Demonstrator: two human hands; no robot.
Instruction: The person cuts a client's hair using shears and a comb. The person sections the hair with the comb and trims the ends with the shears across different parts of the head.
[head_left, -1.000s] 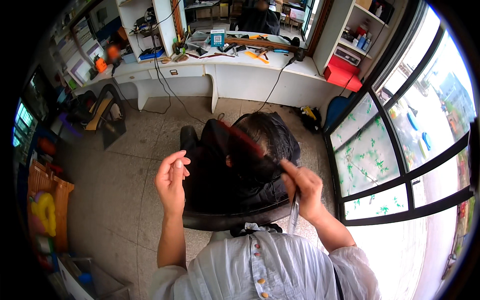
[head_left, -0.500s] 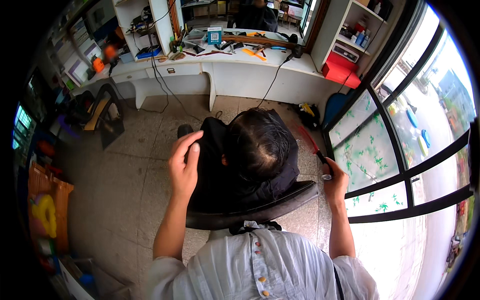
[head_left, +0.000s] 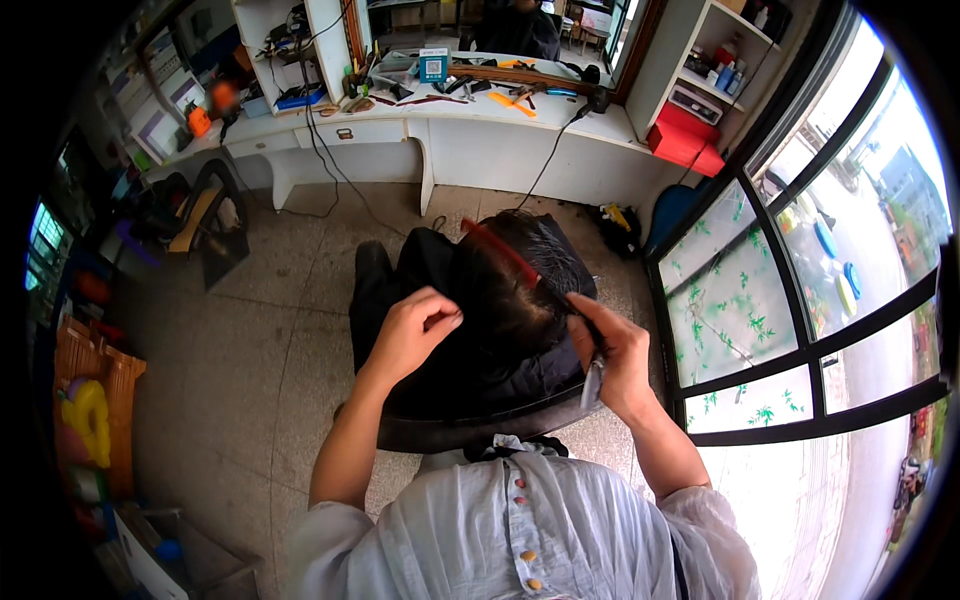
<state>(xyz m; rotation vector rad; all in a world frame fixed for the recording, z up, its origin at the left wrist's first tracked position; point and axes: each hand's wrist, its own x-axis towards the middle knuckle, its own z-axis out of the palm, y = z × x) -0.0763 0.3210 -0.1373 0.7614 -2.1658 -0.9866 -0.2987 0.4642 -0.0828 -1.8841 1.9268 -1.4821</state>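
Observation:
A seated person's head with dark, wet-looking hair is in front of me, above a black cape. In my right hand, at the right side of the head, is a red comb that lies across the hair. Under the same hand shows a silvery end of a dark-handled thing; whether it belongs to the comb I cannot tell. My left hand is beside the left of the head, fingers curled and thumb close to them, with nothing visible in them.
The black chair back curves between me and the seated person. Ahead, a white counter bears tools and cords under a mirror. A glazed door with a black frame stands at the right, a wooden chair at the left.
My right hand has swung left and in, bringing the comb from beside the chair onto the hair. The left hand has moved right toward the head, its spread fingers now curled.

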